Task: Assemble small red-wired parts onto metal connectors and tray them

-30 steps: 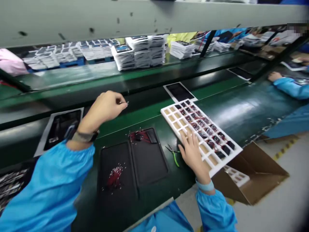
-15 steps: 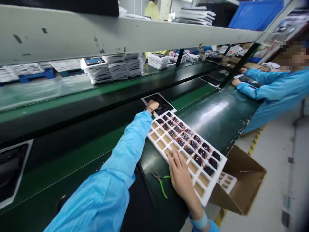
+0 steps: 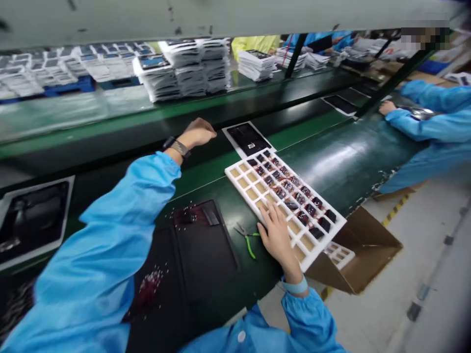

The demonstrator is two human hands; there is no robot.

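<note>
My left hand [image 3: 200,132] is raised over the conveyor, left of a black panel on a white sheet [image 3: 245,137]. Its fingers bend away from the camera, so I cannot see whether they are closed; nothing shows in them. A small white label [image 3: 251,145] is visible on that panel. My right hand [image 3: 275,233] lies with fingers stretched out on the near edge of a white compartment tray [image 3: 235,171]. Small black parts with red wires [image 3: 300,198] fill the tray's far compartments; the near ones show a tan bottom. Green-handled pliers [image 3: 250,240] lie beside my right hand.
A dark mat [image 3: 206,250] and loose red wires with white ends [image 3: 150,284] are in front of me. Another panel [image 3: 35,215] lies left on the conveyor. A cardboard box [image 3: 368,250] stands below right. Paper stacks [image 3: 184,68] line the far side. A co-worker's blue sleeve [image 3: 412,120] is at right.
My left hand has lifted off the black panel and moved left, uncovering the white label. My right hand stays on the tray. The camera view has tilted down, showing more of the dark mat.
</note>
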